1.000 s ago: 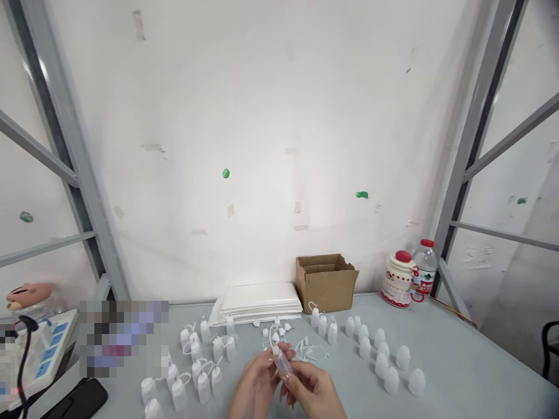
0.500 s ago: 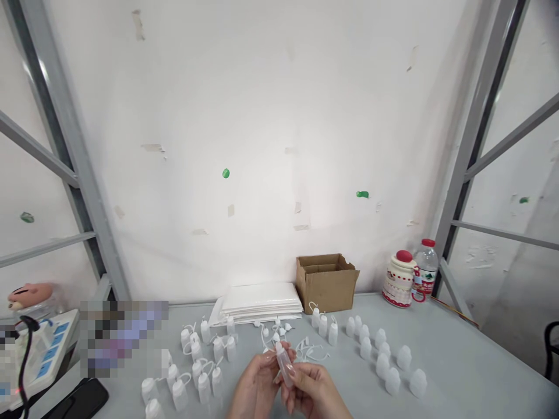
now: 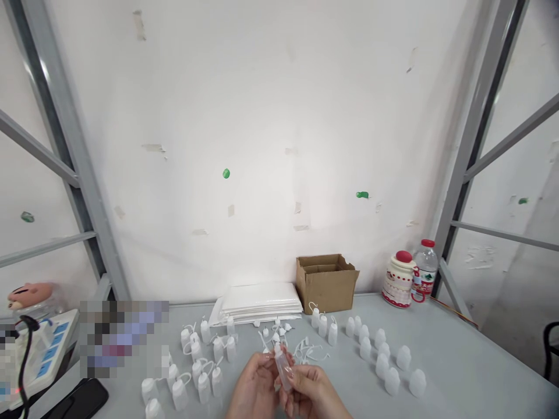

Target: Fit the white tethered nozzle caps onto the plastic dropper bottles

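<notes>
Low in the middle of the view, a small translucent squeeze bottle [image 3: 283,369] with a white tip tilts between my two hands. My left hand [image 3: 257,385] is closed about its upper part, with fingers behind it near the tip. Thumb and fingers of my right hand [image 3: 315,389] pinch the lower body. Just beyond my hands lie several loose white caps [image 3: 282,330] and thin looped straps [image 3: 311,350]. On the left stand several similar bottles with strapped caps [image 3: 204,386]. Several frosted bottles without straps [image 3: 382,365] stand on the right.
A cardboard box [image 3: 329,291] and a stack of white sheets [image 3: 259,298] sit against the wall. At back right are a cream jar [image 3: 399,279] and a water bottle [image 3: 425,270]. A black phone [image 3: 78,400] and a power strip [image 3: 50,349] lie at left.
The held bottle has shifted very slightly leftward and turned a little in my fingers. Both hands keep nearly the same place; everything on the table stays put.
</notes>
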Demonstrator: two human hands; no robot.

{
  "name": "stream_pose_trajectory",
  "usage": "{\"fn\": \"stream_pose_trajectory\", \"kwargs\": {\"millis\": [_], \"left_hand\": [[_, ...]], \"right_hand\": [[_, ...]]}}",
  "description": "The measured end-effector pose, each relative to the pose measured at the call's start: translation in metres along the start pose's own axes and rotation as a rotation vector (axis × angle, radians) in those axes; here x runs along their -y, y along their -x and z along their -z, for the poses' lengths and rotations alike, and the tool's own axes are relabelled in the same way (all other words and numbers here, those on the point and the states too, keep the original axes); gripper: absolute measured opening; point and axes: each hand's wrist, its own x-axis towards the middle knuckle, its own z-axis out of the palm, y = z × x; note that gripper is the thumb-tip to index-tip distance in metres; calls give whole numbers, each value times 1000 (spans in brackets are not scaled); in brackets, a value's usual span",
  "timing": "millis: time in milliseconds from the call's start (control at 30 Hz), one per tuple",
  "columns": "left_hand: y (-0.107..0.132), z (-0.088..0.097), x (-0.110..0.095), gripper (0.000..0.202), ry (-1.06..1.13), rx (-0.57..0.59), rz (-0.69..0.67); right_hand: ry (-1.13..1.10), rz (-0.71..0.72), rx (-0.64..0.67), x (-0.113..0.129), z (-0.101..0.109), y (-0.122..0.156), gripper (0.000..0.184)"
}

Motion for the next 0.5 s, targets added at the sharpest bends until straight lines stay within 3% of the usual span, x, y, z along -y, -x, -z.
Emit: {"fn": "stream_pose_trajectory", "kwargs": {"millis": [167,500], "left_hand": [[-2,2,1,21,18,-44,45],[1,2,-4,26,-63,29,-73]], "right_hand": [[41,-7,-10,4,-5,3,41],[14,13,-26,15,-7,5,39]]}}
